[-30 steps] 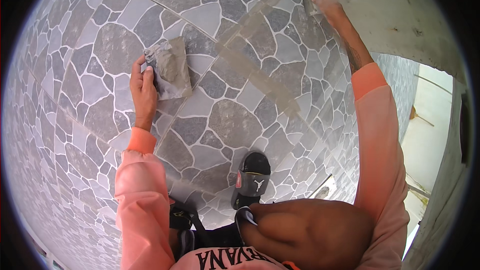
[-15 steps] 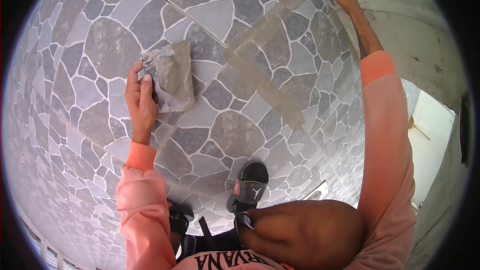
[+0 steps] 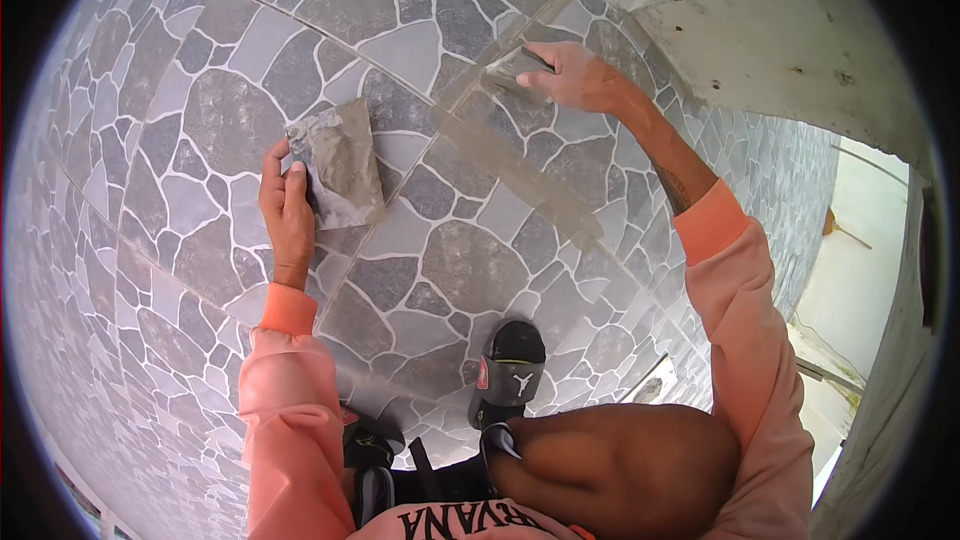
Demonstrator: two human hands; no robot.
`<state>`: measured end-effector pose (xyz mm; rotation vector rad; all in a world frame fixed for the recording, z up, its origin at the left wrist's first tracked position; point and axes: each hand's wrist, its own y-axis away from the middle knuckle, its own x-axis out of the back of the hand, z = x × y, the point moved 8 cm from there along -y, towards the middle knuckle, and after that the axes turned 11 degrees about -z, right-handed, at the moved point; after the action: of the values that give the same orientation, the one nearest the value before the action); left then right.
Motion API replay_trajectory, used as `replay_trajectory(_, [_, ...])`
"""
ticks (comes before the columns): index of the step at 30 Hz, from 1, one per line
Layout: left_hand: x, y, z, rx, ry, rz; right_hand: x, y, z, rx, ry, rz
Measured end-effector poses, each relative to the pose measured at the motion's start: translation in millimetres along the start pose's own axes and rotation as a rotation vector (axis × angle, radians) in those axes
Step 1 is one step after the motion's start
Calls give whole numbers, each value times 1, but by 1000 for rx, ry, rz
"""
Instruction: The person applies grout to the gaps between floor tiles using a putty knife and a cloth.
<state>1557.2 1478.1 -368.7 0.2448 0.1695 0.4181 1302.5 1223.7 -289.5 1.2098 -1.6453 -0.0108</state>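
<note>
My left hand point(image 3: 285, 210) grips the near-left edge of a flat board point(image 3: 335, 212), its thumb on top. Grey wet mortar point(image 3: 349, 165) is heaped on that board, which is held over the floor. My right hand point(image 3: 580, 77) is closed around a flat scraper point(image 3: 515, 70), whose wide grey-smeared blade lies against the tiles beside a joint. Smeared mortar point(image 3: 520, 175) runs in a band along the joint to the near right of the blade. The stone-patterned tile floor point(image 3: 470, 265) shows grey shapes with white lines between them.
A raw concrete wall point(image 3: 780, 40) rises along the right side. My foot in a black slide sandal point(image 3: 515, 365) rests on the floor near the bottom, with my bent knee point(image 3: 630, 460) right of it. A brownish broom-like thing point(image 3: 832, 224) lies farther right.
My right hand has come from the far right corner near the wall back toward the middle, drawing the scraper along the joint. The left hand and board have barely shifted.
</note>
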Motion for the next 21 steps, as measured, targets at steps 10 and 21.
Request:
replay_trajectory(10, [-4, -1, 5, 50, -62, -33, 132, -31, 127, -416, 262, 295])
replay_trajectory(21, [12, 6, -10, 104, -45, -15, 85, -68, 92, -100, 582, 307])
